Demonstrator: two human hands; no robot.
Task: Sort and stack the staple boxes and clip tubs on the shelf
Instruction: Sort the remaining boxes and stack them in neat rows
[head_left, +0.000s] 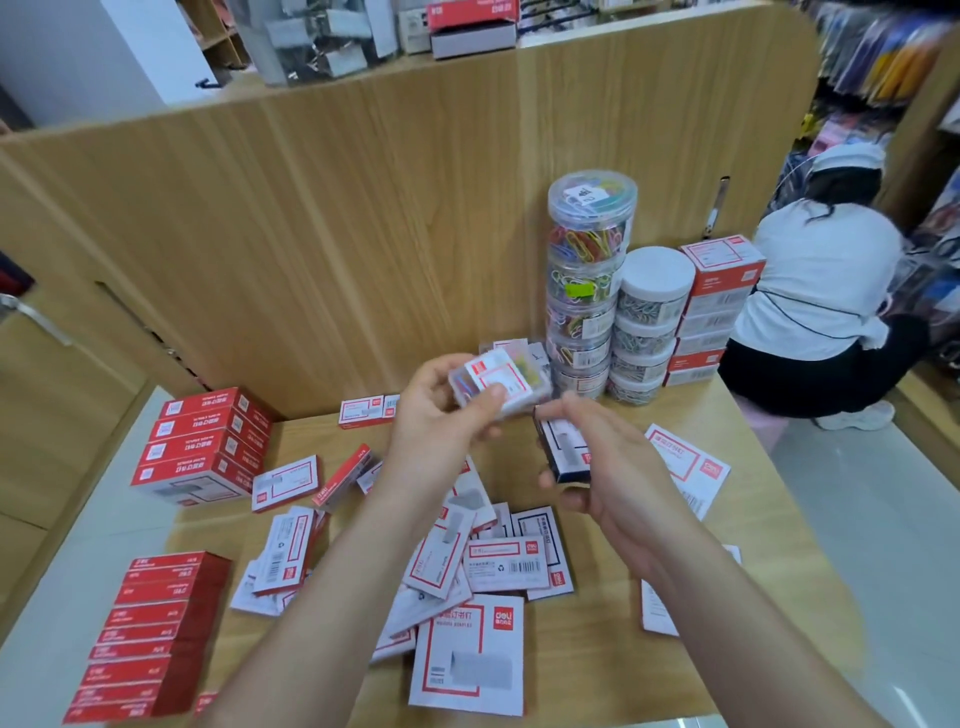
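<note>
Held clear clip box (501, 382) up in L hand (441, 415), fingers clamped round it; gripped dark-edged staple box (563, 449) in R hand (608, 467), fingers curled on it, over littered counter (597, 649).

The small clear box (511, 382) in the left grip (441, 410) was smeared with blur, its contents unclear. The right grip (608, 467) covered part of a dark-edged box (563, 449). The forearms (363, 571) hid several loose staple boxes (506, 566). A red carton (470, 15) up top was cut by the edge. Label print was too small to read.
</note>
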